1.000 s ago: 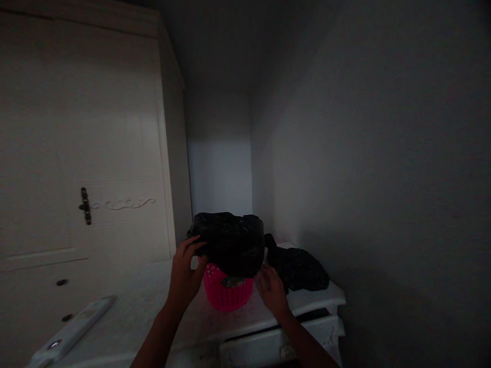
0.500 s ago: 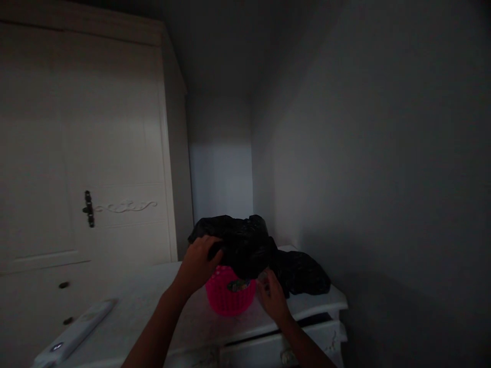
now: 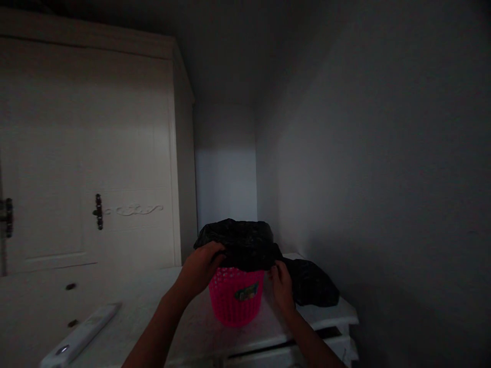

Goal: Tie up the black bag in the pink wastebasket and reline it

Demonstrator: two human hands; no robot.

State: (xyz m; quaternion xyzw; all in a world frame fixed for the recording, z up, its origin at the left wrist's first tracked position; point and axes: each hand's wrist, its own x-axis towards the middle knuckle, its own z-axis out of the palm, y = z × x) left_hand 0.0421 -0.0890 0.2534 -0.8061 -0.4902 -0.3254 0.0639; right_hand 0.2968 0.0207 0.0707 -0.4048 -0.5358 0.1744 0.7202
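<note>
A bright pink plastic basket (image 3: 235, 304) with a holed wall and a small label stands on a white dresser top (image 3: 153, 306). A black plastic bag (image 3: 240, 240) is draped over the basket's top and hides its rim. My left hand (image 3: 203, 263) grips the bag's edge at the basket's left side, thumb and fingers closed on the plastic. At the right side my right hand (image 3: 282, 283) pinches the bag's lower edge near the rim. What lies inside the basket is hidden.
More bunched black plastic (image 3: 312, 281) lies to the right, near the grey wall (image 3: 364, 194). A long white device (image 3: 82, 332) rests at the dresser's left. Behind stands a white wardrobe (image 3: 134, 153) with dark handles. A dresser drawer (image 3: 268, 358) sits slightly ajar in front.
The bag's front edge now lies straighter and higher, so more of the basket's wall shows. My right hand has risen to the bag's edge. The view has shifted slightly left.
</note>
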